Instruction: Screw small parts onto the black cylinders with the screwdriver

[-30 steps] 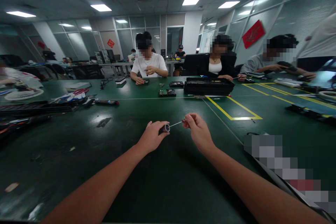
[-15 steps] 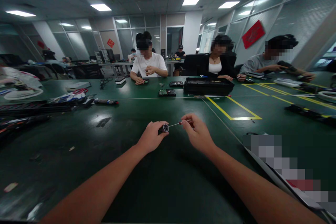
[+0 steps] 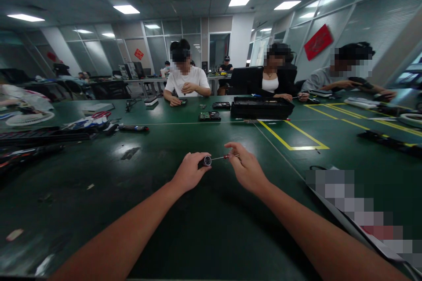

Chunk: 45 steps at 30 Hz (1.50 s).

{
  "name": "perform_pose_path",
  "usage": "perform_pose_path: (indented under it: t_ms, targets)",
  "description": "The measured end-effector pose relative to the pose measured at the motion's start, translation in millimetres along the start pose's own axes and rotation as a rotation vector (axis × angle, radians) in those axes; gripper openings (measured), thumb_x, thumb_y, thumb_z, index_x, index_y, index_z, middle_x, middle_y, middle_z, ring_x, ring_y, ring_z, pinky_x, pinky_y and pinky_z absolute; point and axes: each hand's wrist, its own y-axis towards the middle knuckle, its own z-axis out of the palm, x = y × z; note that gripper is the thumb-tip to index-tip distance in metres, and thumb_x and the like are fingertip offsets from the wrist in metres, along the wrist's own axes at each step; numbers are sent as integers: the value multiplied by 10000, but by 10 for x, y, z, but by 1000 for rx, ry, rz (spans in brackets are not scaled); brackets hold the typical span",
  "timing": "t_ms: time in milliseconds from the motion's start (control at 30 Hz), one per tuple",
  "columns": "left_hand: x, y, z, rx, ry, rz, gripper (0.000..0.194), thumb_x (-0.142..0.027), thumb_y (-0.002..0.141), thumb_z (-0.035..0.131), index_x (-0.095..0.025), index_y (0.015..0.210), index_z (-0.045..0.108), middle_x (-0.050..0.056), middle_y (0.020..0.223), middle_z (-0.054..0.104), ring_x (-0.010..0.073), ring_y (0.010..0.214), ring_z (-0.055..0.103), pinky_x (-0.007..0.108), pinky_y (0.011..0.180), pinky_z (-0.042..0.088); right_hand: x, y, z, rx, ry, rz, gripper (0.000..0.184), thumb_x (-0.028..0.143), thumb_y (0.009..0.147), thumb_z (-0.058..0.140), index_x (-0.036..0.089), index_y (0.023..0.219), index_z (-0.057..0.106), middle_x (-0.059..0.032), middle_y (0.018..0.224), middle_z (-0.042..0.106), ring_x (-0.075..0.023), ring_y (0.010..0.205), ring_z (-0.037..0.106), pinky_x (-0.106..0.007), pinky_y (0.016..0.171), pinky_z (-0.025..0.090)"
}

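Observation:
My left hand (image 3: pixel 191 170) is closed around a dark cylindrical part (image 3: pixel 207 160) whose round, light-rimmed open end faces me and to the right. In my right hand (image 3: pixel 247 166) is a screwdriver (image 3: pixel 226 156) with a red handle and a thin metal shaft. Its shaft points left, and the tip meets the cylinder's rim or goes just inside; I cannot tell which. The thumb and some fingers grip the handle, while the index finger is lifted off it. Both hands are just above the green table (image 3: pixel 184 246).
Across the table stand a black open box (image 3: pixel 262 109) and a circuit board device (image 3: pixel 209 116). Tools and black parts (image 3: pixel 82 127) lie at left, with a dark cylindrical tool (image 3: pixel 133 128) nearby. Several people sit opposite, among them one in a white shirt (image 3: pixel 191 80).
My right index finger has lifted and straightened away from the screwdriver handle. The left hand and cylinder are nearly unmoved, the cylinder's end turned very slightly.

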Motion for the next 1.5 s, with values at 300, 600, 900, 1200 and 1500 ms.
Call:
perform_pose_path:
  t_ms: [300, 600, 900, 1200, 1500]
  targets:
    - [19, 12, 15, 10, 2, 14, 332, -248, 864, 658, -265, 1193, 618, 16, 1116, 665, 223, 1032, 580, 434, 1001, 376, -10, 7, 19, 13, -104, 34, 312, 388, 977, 362, 244, 1126, 595, -18, 767, 669, -196, 631, 599, -320, 609, 375]
    - [8, 4, -3, 15, 24, -4, 347, -268, 874, 643, -259, 1219, 607, 32, 1123, 660, 231, 1038, 579, 453, 1016, 372, 24, -9, -8, 33, -41, 52, 275, 405, 976, 368, 254, 1119, 549, -16, 792, 649, -202, 665, 602, -327, 614, 386]
    - [13, 3, -10, 1, -8, 6, 350, -264, 876, 641, -257, 1224, 607, 32, 1126, 656, 228, 1049, 574, 446, 1015, 386, 49, 8, 36, -70, 286, 124, 197, 415, 878, 528, 231, 938, 569, -32, 821, 633, -206, 763, 600, -348, 704, 458]
    - [-18, 27, -34, 62, 24, -42, 343, -230, 903, 593, -266, 1244, 592, 44, 1177, 629, 231, 1130, 550, 590, 1129, 197, -293, 125, 157, -306, 702, 485, 271, 496, 828, 588, 230, 784, 565, -20, 695, 568, -171, 607, 531, -357, 616, 520]
    - [20, 31, -13, 0, -48, -87, 252, -233, 877, 606, -219, 1129, 611, 59, 1136, 620, 229, 1051, 582, 392, 946, 463, -228, 92, 97, -304, 474, 349, 278, 481, 869, 558, 221, 964, 593, -32, 827, 643, -183, 725, 602, -342, 678, 496]
